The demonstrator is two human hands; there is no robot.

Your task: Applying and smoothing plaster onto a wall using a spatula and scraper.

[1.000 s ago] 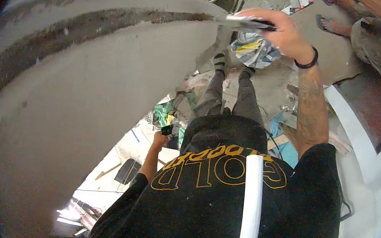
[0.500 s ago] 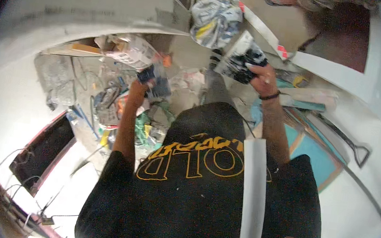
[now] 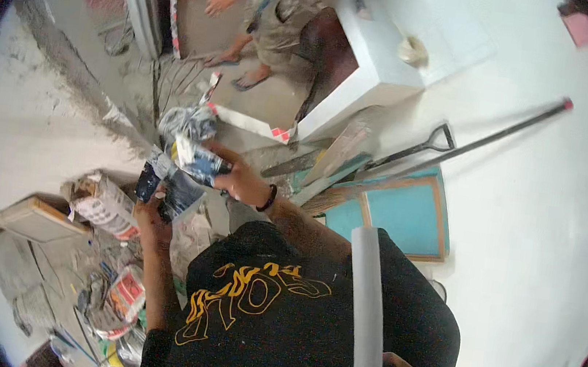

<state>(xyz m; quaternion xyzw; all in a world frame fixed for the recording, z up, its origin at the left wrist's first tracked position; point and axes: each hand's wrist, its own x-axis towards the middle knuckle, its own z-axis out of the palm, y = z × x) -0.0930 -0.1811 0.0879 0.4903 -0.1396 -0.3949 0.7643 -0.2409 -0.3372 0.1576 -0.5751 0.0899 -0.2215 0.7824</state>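
My left hand [image 3: 152, 219] is closed round a wide putty knife [image 3: 182, 195] with a dark handle and a grey, smeared blade. In my right hand [image 3: 244, 183] is a second putty knife [image 3: 198, 161], its blade streaked with white and dark blue. The two blades are close together in front of my chest; I cannot tell whether they touch. A whitish lump of putty [image 3: 161, 163] shows at the top of the left tool. Just beyond the tools sits a crumpled grey-and-white plastic bag [image 3: 188, 122], partly hidden by them.
Another person [image 3: 284, 24] stands in sandals by a red-and-white-edged board at the top. A D-handled tool [image 3: 424, 142], a long pole [image 3: 495, 130] and a blue-panelled frame [image 3: 407, 216] lean at the right. A printed sack [image 3: 106, 206] and cluttered bucket [image 3: 119, 301] stand left.
The view has swung round, bringing the other person and the right wall further in. My hands have come together, with the right putty knife now close to the left one.
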